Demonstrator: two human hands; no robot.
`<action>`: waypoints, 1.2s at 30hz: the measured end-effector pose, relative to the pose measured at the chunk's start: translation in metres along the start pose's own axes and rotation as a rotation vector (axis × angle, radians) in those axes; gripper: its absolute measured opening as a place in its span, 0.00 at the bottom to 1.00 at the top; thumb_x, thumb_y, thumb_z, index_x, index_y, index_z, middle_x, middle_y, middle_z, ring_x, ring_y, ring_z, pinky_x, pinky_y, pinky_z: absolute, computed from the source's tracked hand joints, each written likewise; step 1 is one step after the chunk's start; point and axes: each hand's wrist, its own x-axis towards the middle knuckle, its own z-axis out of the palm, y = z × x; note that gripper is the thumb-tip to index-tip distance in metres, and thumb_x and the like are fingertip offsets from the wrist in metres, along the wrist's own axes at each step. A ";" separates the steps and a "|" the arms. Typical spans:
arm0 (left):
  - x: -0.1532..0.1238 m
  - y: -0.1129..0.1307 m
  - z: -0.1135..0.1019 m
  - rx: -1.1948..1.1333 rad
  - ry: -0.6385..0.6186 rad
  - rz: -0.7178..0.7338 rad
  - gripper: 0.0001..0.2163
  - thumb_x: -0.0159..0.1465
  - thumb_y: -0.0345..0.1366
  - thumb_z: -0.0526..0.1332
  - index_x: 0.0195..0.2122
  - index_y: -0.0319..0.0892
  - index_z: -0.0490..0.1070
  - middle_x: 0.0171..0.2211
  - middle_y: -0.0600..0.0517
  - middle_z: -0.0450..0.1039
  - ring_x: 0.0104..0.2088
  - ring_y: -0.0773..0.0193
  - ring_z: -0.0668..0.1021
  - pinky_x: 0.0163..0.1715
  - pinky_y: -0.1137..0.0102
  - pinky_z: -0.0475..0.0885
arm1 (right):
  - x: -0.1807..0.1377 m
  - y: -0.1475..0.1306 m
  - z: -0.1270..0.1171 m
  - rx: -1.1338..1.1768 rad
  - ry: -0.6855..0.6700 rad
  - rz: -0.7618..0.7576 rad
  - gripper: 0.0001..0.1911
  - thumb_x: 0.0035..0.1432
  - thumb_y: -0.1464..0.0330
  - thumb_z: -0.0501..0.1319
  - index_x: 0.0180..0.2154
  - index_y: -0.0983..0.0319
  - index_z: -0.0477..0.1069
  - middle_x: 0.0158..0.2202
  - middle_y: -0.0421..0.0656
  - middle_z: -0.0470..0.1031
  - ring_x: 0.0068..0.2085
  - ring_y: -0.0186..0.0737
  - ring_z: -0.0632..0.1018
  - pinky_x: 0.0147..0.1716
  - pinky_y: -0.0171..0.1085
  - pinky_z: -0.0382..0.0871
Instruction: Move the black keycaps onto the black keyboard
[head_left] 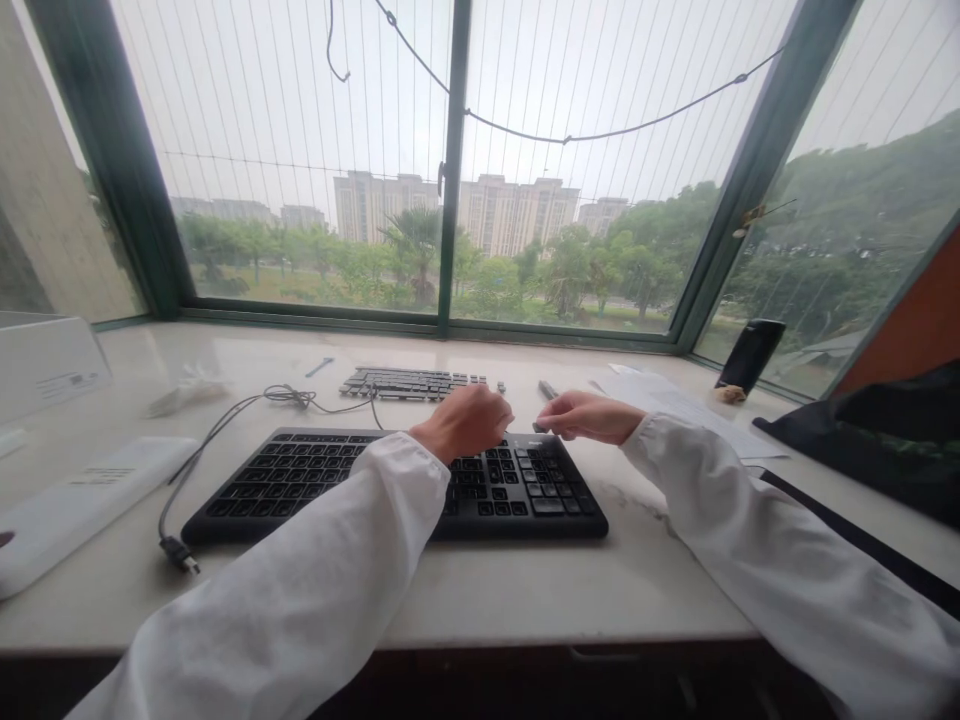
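A black keyboard (315, 480) lies on the pale windowsill desk (525, 590), its cable (217, 435) looping off to the left and ending in a loose USB plug (178, 553). My left hand (463, 422) is curled into a loose fist over the keyboard's upper right keys. My right hand (589, 416) is closed in a pinch on a small dark piece (538, 427), probably a keycap, just above the keyboard's top right corner. Both arms wear white sleeves.
A second, thinner dark keyboard (412, 383) lies behind the first. White boxes (75, 495) sit at the left, a crumpled plastic bag (184, 392) beyond them. Papers (675, 400), a black upright object (750, 355) and dark fabric (877, 440) are at the right.
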 end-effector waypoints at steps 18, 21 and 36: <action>0.001 0.013 0.006 -0.502 0.038 -0.079 0.11 0.58 0.44 0.64 0.37 0.47 0.81 0.14 0.59 0.63 0.19 0.75 0.59 0.26 0.77 0.58 | -0.006 0.003 0.009 0.044 -0.059 -0.004 0.21 0.37 0.55 0.71 0.27 0.67 0.77 0.21 0.38 0.69 0.24 0.28 0.64 0.26 0.33 0.58; 0.000 0.013 0.006 -0.514 0.017 -0.085 0.12 0.59 0.45 0.62 0.36 0.45 0.81 0.12 0.60 0.55 0.19 0.74 0.54 0.22 0.77 0.54 | -0.006 0.003 0.009 -0.036 -0.053 -0.033 0.22 0.40 0.53 0.69 0.28 0.66 0.79 0.21 0.38 0.71 0.24 0.29 0.64 0.27 0.33 0.59; 0.000 0.012 0.006 -0.598 -0.133 -0.091 0.12 0.59 0.42 0.61 0.36 0.43 0.81 0.20 0.55 0.73 0.21 0.73 0.65 0.25 0.77 0.59 | -0.007 0.010 0.002 -0.382 -0.081 -0.186 0.19 0.47 0.54 0.66 0.39 0.57 0.80 0.36 0.40 0.81 0.39 0.41 0.76 0.38 0.34 0.66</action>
